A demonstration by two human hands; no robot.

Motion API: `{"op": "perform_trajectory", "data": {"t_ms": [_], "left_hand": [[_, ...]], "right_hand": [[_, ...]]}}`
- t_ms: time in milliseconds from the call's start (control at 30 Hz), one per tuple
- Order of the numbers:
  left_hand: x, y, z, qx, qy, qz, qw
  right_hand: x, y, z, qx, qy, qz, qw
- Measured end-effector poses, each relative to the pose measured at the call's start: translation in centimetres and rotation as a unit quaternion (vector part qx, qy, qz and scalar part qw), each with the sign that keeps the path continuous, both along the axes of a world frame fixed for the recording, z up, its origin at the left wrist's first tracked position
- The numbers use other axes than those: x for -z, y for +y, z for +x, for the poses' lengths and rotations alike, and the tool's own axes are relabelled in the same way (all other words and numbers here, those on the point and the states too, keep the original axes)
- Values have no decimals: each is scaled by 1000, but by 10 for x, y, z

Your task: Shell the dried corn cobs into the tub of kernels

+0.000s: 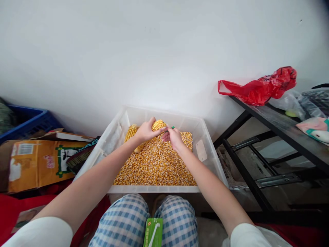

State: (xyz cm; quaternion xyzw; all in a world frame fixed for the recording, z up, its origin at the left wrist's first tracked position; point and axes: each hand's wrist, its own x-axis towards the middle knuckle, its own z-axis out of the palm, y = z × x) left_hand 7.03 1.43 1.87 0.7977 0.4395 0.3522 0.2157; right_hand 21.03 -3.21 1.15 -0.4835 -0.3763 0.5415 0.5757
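Note:
My left hand (147,131) is closed around a yellow corn cob (158,125) above the bin. My right hand (174,138) meets the cob's right end, its fingers wrapped around a thin tool with a green end (172,127); most of that tool is hidden. Below both hands, loose corn kernels (156,168) fill the translucent plastic bin (213,157). More cobs (132,132) lie on the kernels at the bin's left side, partly covered by my left wrist.
A black metal frame (259,120) stands right of the bin, with a red plastic bag (264,87) on top. To the left are an orange cardboard box (38,164) and a blue crate (31,123). A green packet (153,232) lies between my legs. The white wall (154,61) rises behind the bin.

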Motion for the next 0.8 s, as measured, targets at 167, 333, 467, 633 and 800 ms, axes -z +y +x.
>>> {"op": "perform_trajectory", "data": {"t_ms": [167, 333, 467, 633, 800], "left_hand": [[6, 8, 2, -27, -47, -49, 997], [9, 16, 1, -2, -212, -183, 960], [5, 12, 2, 90, -302, -345, 884], [3, 8, 6, 103, -326, -380, 860], [4, 8, 8, 112, -339, -386, 851]], "right_hand": [[-1, 0, 0, 2, -23, 29, 999], [-13, -4, 1, 30, 1, 109, 994], [-22, -6, 2, 69, 5, 154, 986], [-25, -9, 1, 61, -28, 171, 983], [-24, -11, -2, 64, -71, 183, 978]]}}
